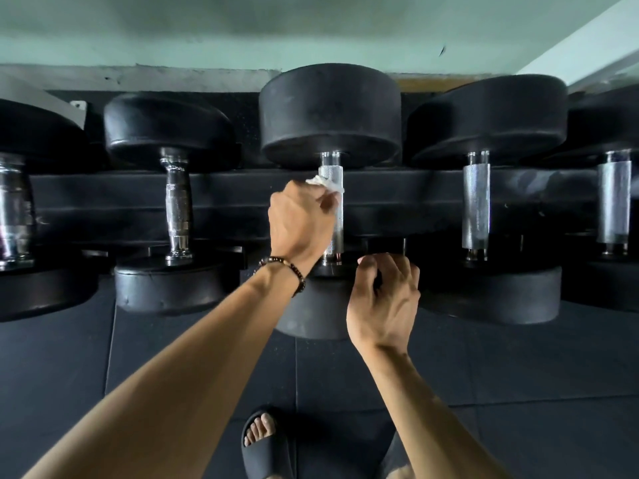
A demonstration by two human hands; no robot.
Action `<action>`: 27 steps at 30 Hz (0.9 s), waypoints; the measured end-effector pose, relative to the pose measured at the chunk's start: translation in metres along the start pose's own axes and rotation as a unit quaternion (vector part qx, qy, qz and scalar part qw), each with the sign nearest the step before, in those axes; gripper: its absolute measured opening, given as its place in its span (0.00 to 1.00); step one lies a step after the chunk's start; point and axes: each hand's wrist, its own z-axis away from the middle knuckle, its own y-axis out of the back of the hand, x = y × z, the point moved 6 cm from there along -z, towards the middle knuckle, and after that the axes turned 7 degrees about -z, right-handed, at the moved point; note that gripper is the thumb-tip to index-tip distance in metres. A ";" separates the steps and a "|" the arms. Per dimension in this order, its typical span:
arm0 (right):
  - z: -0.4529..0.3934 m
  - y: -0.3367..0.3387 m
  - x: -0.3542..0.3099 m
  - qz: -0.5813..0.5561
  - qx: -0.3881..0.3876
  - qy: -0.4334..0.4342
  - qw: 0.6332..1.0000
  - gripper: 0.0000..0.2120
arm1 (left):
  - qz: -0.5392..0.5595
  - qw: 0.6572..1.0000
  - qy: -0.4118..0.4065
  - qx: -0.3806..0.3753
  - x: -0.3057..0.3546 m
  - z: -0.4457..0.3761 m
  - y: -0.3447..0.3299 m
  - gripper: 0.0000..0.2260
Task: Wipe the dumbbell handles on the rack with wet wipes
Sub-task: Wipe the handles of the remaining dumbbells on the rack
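Your left hand (pixel 301 221) reaches forward from a long, straight forearm, wrist wearing a beaded bracelet (pixel 288 271), and its fingers are curled around a white wet wipe (pixel 323 184), pressing it against the left side of the knurled handle (pixel 333 209) of the centre dumbbell (pixel 330 112). That dumbbell lies on the rack (pixel 397 188) with its long axis running away from you, one black head at the far end and the other nearest you. Your right hand (pixel 383 302) rests on the near head (pixel 311 316), fingers curled over its top edge, gripping it. Neighbouring dumbbells lie parallel on either side. Your sandalled foot (pixel 264 440) stands on the floor below.
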 end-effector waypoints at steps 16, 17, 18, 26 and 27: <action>0.000 -0.001 0.001 0.005 -0.009 -0.001 1.000 0.19 | 0.094 0.988 0.082 -0.088 -0.031 -0.013 -0.003 0.08; 0.000 0.000 0.001 0.007 -0.009 0.002 1.000 0.19 | 0.057 0.987 0.077 -0.129 -0.034 -0.005 -0.007 0.09; -0.001 0.000 0.000 0.008 -0.008 0.004 1.000 0.19 | 0.019 0.984 0.071 -0.162 -0.038 0.004 -0.010 0.10; 0.000 -0.001 0.001 0.008 -0.013 -0.003 1.000 0.19 | 0.084 0.991 0.095 -0.040 -0.030 -0.006 0.002 0.07; 0.000 -0.001 0.001 0.008 -0.012 -0.002 1.000 0.19 | 0.077 0.989 0.107 -0.067 -0.034 -0.003 -0.002 0.07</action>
